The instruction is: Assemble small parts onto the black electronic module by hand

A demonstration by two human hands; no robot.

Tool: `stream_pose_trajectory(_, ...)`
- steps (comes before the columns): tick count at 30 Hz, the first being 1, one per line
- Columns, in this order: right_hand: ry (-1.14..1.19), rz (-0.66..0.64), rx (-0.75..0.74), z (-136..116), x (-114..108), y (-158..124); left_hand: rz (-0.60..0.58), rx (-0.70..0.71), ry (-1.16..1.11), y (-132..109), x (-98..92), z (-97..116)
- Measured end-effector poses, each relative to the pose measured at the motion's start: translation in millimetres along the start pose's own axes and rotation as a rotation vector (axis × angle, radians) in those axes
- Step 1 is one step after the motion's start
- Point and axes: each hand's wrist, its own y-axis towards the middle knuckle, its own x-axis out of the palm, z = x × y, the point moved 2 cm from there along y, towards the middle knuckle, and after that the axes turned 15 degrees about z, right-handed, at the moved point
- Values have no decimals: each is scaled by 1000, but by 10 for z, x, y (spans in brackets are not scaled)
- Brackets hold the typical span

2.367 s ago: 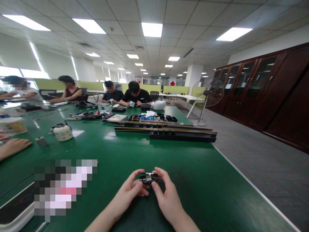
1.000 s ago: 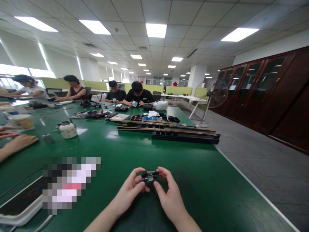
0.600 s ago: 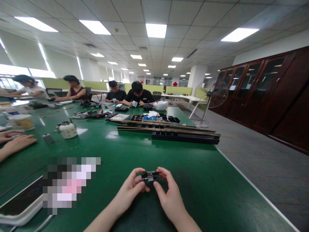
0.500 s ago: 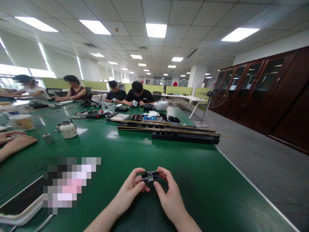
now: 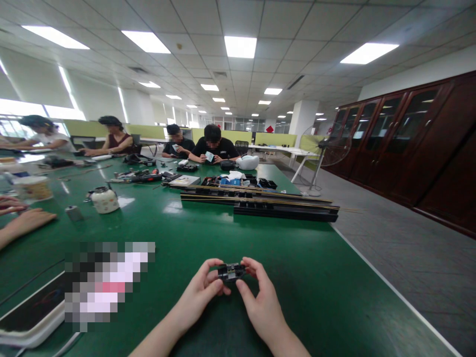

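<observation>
Now L hand (image 5: 202, 288), R hand (image 5: 260, 292) hold blk part (image 5: 231, 272); shirt txt (image 5: 225, 152) illegible.

bright ceiling panels (image 5: 240, 47), glare on green tabletop (image 5: 178, 233), stretched edges

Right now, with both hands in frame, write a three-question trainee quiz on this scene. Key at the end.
1. True or false: only the left hand holds the black part.
2. Which is nearest the white jar? A) cabinet B) grey block C) black rails
3. Fill in: the fan stands off the ____ side of the table, as the wearer sees it.

Key:
1. False; the right hand grips it too.
2. B
3. right
</observation>
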Motion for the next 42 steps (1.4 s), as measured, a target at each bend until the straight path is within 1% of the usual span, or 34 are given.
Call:
stream_pose_trajectory(6,-8,-12,11,3,0,-4,8,-1,10,-2,3,8)
stream_pose_trajectory(10,-23,-25,23,1,-1,-3,-7,-1,6,3,-3,-7)
stream_pose_trajectory(17,-14,-3,12,-29,-13,1,-4,13,4,13,-11,-27)
stream_pose_trajectory(27,-19,4,22,3,-2,-4,-27,27,-23,47,-42,-114)
stream_pose_trajectory(35,-6,7,9,10,5,4,-10,9,-19,23,-40,-84)
stream_pose_trajectory(42,-9,-2,21,14,10,0,-17,28,-23,30,-42,-91)
